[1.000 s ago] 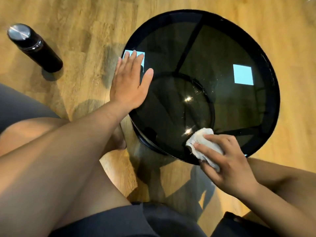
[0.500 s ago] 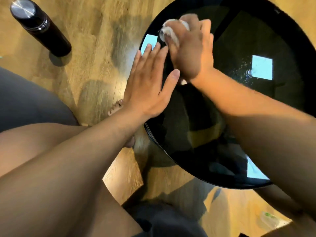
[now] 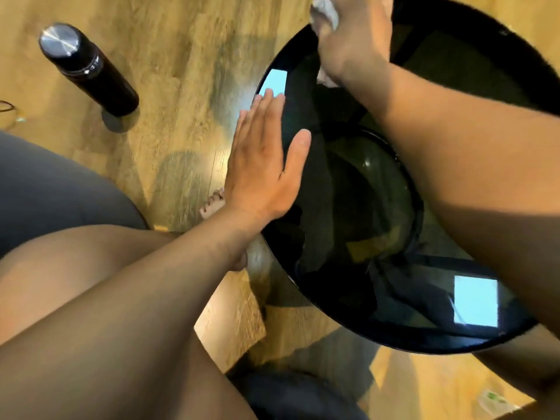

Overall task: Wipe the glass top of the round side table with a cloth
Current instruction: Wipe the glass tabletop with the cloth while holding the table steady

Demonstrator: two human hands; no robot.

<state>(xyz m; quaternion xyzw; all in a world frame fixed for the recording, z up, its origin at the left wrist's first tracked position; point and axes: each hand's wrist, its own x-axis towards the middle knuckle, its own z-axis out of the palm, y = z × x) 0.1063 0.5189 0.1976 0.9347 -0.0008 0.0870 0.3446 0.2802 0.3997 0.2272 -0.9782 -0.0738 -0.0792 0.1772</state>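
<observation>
The right hand [image 3: 354, 40] reaches across to the far rim of the round side table [image 3: 454, 338], up around eleven o'clock on the dark glass top [image 3: 348, 207]. Its fingers are curled down over the white cloth [image 3: 325, 12], pinning it against the glass; a bunch of the cloth pokes out beyond the knuckles at the top edge of the view, and another scrap shows under the wrist (the rest is hidden beneath the hand).

The left hand [image 3: 263, 165] lies flat and wide open at about nine o'clock on the table, fingers straight and close together, thumb splayed toward the centre, palm pressed on the glass with nothing in it. The heel of that hand sits right at the rim.

Bright square reflections show on the glass, one by the left fingertips and one down near five o'clock. The frame's ring and struts are visible through the tinted top.

Off the table, out at ten o'clock, a black flask [image 3: 88, 68] with a steel cap stands on the wooden floor [image 3: 181, 56], well apart from the table. A bare foot [image 3: 212, 206] peeks out just beside the left wrist.
</observation>
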